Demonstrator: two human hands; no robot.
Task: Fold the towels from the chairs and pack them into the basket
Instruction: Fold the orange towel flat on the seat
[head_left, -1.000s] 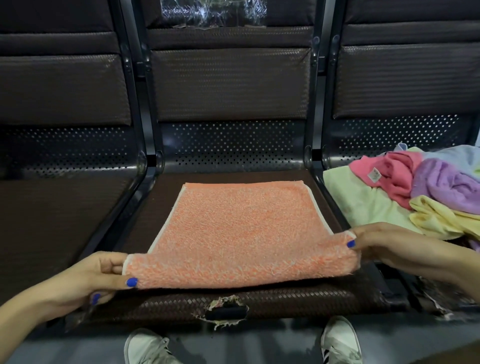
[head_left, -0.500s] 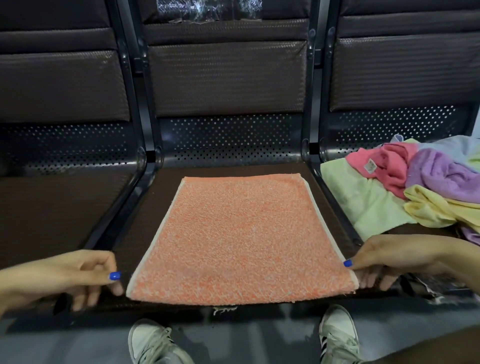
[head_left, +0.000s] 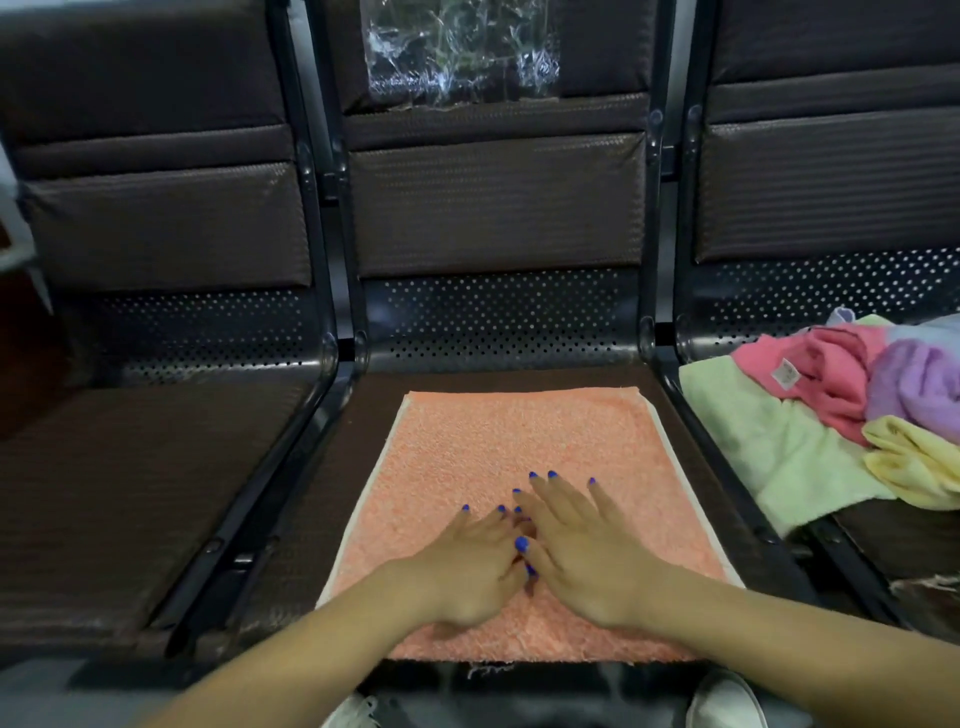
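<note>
Mid seat (head_left: 353, 499): orange towel (head_left: 519, 447) flat; rt seat (head_left: 883, 551): towel pile (head_left: 810, 431)

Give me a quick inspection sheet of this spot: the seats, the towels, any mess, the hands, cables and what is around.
Surface: middle seat of a row of dark chairs, worn at its front edge.
Job's things: orange towel spread flat on the middle seat; heap of unfolded towels in pink, purple, yellow and pale green on the seat to the right. No basket in view.
Clutter: crumpled clear plastic on the middle backrest.
Hands: left hand and right hand lie flat on the orange towel, fingers straight, side by side.
Cables: nothing seen.
Surroundings: perforated metal seat backs; white shoes on the floor below.
</note>
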